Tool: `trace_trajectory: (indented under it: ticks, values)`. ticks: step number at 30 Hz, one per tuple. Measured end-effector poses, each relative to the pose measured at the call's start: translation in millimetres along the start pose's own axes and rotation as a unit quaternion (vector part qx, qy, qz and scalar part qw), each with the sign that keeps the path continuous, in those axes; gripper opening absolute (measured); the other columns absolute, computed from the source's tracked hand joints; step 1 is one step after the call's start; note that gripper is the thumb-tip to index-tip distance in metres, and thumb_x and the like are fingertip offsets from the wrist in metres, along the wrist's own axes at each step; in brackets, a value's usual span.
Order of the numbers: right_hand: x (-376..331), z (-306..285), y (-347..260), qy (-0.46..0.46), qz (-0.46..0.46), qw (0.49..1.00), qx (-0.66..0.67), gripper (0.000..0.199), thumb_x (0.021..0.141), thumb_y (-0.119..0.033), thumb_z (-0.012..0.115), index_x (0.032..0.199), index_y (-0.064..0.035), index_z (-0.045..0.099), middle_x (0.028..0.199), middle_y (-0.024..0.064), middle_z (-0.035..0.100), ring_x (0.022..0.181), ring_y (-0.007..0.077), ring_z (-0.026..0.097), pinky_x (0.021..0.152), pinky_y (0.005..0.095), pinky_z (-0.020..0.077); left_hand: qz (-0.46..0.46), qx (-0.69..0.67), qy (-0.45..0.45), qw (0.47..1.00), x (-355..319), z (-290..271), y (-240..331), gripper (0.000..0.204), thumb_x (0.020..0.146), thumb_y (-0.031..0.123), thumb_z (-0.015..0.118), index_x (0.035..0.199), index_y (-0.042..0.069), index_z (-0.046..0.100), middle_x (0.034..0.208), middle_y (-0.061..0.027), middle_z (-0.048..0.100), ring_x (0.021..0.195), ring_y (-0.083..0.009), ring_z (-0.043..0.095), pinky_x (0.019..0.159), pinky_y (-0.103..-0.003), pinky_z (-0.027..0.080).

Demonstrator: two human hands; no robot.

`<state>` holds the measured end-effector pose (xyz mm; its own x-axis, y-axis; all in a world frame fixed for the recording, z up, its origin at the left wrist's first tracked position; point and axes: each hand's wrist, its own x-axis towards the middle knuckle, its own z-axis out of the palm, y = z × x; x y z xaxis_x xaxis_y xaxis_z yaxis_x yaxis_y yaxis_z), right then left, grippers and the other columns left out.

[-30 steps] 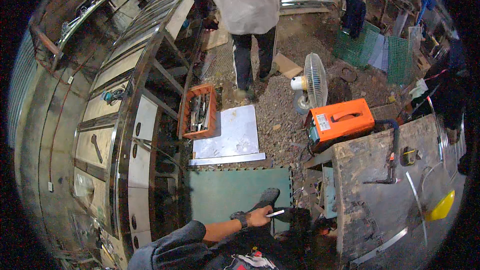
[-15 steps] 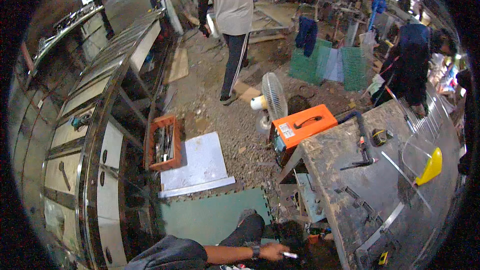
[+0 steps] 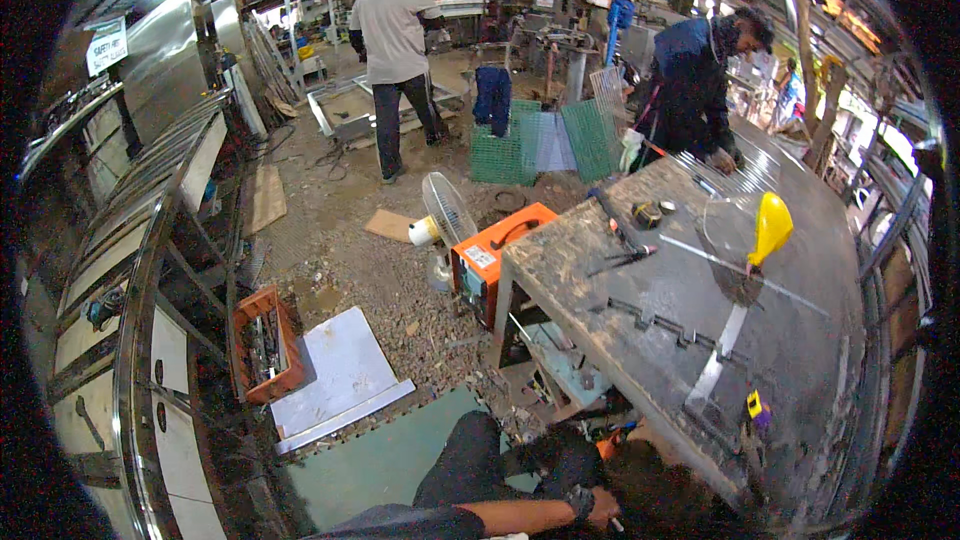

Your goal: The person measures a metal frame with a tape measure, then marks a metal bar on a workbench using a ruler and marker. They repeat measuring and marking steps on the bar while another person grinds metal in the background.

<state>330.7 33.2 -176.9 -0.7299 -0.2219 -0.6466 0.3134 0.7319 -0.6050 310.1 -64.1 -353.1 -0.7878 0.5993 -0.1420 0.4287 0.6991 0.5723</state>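
Observation:
My left hand (image 3: pixel 604 508) is low in the view, by my bent knee (image 3: pixel 470 455), with a dark band at the wrist. Its fingers are closed around a slim white marker-like stick (image 3: pixel 617 525), of which only the tip shows. Just beyond the hand, the space under the worktable (image 3: pixel 570 250) is in deep shadow, with a small orange thing (image 3: pixel 608 443) there. No right hand of mine can be made out. On the tabletop lie a yellow-topped clear face shield (image 3: pixel 772 227), a dark notched metal strip (image 3: pixel 660 325), a flat light bar (image 3: pixel 720 355) and a yellow tape measure (image 3: pixel 755 404).
An orange box with a handle (image 3: pixel 505 240) and a fan (image 3: pixel 447 212) stand against the table's left side. A crate of metal pieces (image 3: pixel 268 345) sits by a white panel (image 3: pixel 340 370). One person (image 3: pixel 393 35) stands ahead; another (image 3: pixel 690 70) bends over the table's far end.
My view has lifted and swung right, so things sit further left. The person in grey has walked farther off. My left hand still holds the white stick, now lower in view.

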Motion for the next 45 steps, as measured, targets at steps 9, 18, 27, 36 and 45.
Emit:
trace_trajectory:
  ticks: [9,18,27,36,45]
  values:
    - [-55.9,4.2,169.7,-0.028,0.186,0.979,0.084,0.055,0.096,-0.047,0.07,0.126,-0.0009,0.065,0.127,0.0132,0.068,0.109,0.0281,0.065,0.095,0.041,0.0509,0.004,-0.035,-0.247,0.968,2.7,-105.9,33.7,0.036,0.073,0.042,0.071,0.086,0.009,0.077,0.083,-0.0153,0.075,0.078,-0.0357,0.072,0.067,-0.052,0.055]
    - [-77.2,27.4,215.9,-0.073,0.301,0.867,0.391,0.057,0.096,-0.048,0.07,0.126,-0.0008,0.064,0.125,0.0126,0.069,0.11,0.0254,0.066,0.096,0.0399,0.051,0.074,-0.137,-0.024,0.988,-46.9,-110.1,9.2,0.022,0.079,0.021,0.069,0.1,0.016,0.074,0.074,-0.0143,0.07,0.07,-0.0348,0.07,0.062,-0.049,0.053]
    - [-133.1,17.3,193.9,-0.02,0.211,0.864,0.456,0.045,0.092,-0.045,0.073,0.114,-0.0048,0.071,0.112,0.0087,0.074,0.104,0.022,0.068,0.091,0.0403,0.0543,0.082,-0.146,-0.002,0.986,-63.9,-121.9,32.5,0.026,0.074,0.005,0.064,0.099,0.007,0.073,0.095,-0.021,0.072,0.094,-0.0424,0.069,0.082,-0.052,0.056]
    - [-103.0,8.7,160.7,0.192,0.141,0.927,0.291,0.042,0.091,-0.045,0.073,0.114,-0.0101,0.073,0.109,0.0119,0.074,0.102,0.0213,0.069,0.091,0.0435,0.0534,0.096,-0.065,0.015,0.993,-39.0,-60.9,51.5,0.024,0.074,0.013,0.071,0.097,0.01,0.074,0.089,-0.0152,0.073,0.087,-0.0365,0.071,0.072,-0.048,0.056]
    - [-220.3,-86.0,91.3,0.154,0.071,0.984,-0.059,0.029,0.099,-0.025,0.065,0.114,-0.0005,0.072,0.109,0.0176,0.074,0.099,0.0218,0.07,0.086,0.0428,0.057,0.029,-0.064,0.074,0.995,-16.4,-33.7,33.2,0.016,0.077,0.02,0.07,0.09,0.012,0.07,0.088,-0.0157,0.071,0.086,-0.037,0.071,0.072,-0.05,0.056]
